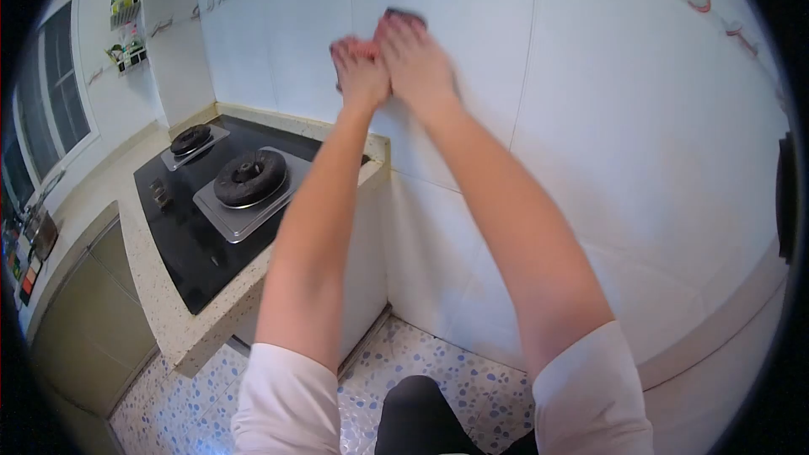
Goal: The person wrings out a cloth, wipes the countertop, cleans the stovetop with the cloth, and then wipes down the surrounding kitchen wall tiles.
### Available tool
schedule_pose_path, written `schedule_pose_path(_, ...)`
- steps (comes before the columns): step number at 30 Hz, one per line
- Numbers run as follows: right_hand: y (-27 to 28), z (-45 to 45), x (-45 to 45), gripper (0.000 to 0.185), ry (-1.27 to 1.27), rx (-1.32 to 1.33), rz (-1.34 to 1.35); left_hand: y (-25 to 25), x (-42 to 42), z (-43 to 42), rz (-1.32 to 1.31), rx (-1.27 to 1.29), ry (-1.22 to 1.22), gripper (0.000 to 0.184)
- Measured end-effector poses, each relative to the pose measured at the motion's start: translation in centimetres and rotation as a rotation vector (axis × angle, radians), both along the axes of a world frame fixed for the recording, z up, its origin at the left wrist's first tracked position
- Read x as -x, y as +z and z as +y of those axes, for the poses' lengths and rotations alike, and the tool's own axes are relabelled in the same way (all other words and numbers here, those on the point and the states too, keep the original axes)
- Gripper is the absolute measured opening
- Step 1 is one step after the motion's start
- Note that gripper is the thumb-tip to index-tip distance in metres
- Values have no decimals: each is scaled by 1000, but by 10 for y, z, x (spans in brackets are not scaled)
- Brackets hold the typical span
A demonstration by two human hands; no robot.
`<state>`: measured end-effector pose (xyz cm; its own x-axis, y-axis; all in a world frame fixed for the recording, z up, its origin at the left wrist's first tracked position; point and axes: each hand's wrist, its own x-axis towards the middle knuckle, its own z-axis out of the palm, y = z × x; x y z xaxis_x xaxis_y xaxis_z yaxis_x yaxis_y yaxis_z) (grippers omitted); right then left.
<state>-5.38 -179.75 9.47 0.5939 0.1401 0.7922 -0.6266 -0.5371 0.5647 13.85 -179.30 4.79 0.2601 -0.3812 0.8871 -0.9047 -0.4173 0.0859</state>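
Both of my arms reach up and forward to the white tiled wall [480, 25]. A pinkish-red cloth [365, 48] with a dark edge is pressed against the tiles under my hands. My left hand [364, 82] holds the left part of the cloth, its fingers bent over it. Right beside it, my right hand [415, 61] presses the upper right part of the cloth to the wall, fingers closed together over it. The two hands touch or nearly touch; their palms and most of the cloth are hidden.
A black gas hob [181, 227] with two burners is set in the speckled counter [160, 286] at the left. Wall racks [126, 55] hold bottles near the window. A metal pot [40, 232] stands far left. Patterned floor [455, 371] lies below.
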Motion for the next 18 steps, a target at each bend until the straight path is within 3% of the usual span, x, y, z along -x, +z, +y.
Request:
schedule_pose_path(2, 52, -6, 23, 56, -41, 42, -69, 72, 21, -10, 111, 193, -154, 80)
schedule_pose_path(4, 93, -6, 52, 56, -30, 13, -158, 130, 48, 2, 47, 251, -251, 85)
schedule_pose_path(6, 112, -10, 76, 56, -46, 68, -127, 147, 31, -21, -38, 218, -65, 82)
schedule_pose_path(7, 111, -14, 86, 56, -53, 92, -107, 141, 44, -19, 0, 382, -212, 82)
schedule_pose_path(10, 78, -15, 102, 59, 10, -5, -85, 83, 127, 7, 169, 418, -303, 81)
schedule_pose_path(13, 18, -19, 106, 57, 100, 6, -122, 11, 134, 2, 48, 463, -299, 75)
schedule_pose_path(16, -66, -23, 104, 55, 186, -55, -119, -63, 142, 6, -144, 247, -142, 67)
schedule_pose_path(18, -115, -17, 110, 56, 207, -141, -80, -110, 162, 15, -33, 219, -233, 63)
